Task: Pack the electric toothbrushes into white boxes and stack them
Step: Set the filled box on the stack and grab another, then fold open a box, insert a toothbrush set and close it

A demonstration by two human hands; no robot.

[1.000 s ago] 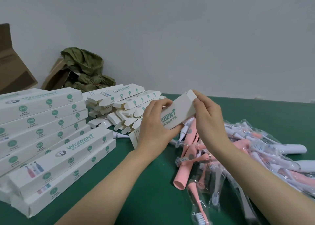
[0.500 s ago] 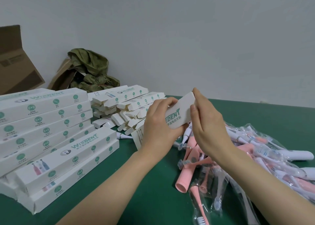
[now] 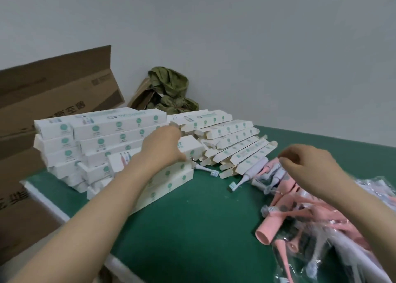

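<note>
White box [image 3: 189,148] in the left hand [image 3: 162,147], and it's right at the stack [image 3: 102,141]. Fingers are curled over the top, thumb tucked under the near edge, a firm hold around the middle. One end pokes out to the right of the knuckles; the other, with the printed picture, shows left of the wrist. So the long axis runs near-left to far-right, the same line every packed box below it follows. Lined up, I'd say, over the low front step of the stack. Whether it is touching the boxes beneath I can't tell, because the forearm covers the seam.

Over to the right hand [image 3: 308,164]: it hovers above the toothbrushes [image 3: 267,231], fingers loosely curled, tips close together, nothing visible in them. Pink and white handles lie jumbled in clear wrap on the green table [image 3: 192,235]. Between the hands the open boxes [image 3: 235,145] fan out, open ends toward the near left.

The split looks clear. Left is nearer the stack and needs only to lower and let go along that same line. Right is nearer the toothbrushes and the open boxes, so the next pick looks like its job. The risk I see is a skewed drop nudging the front row toward the table edge.
</note>
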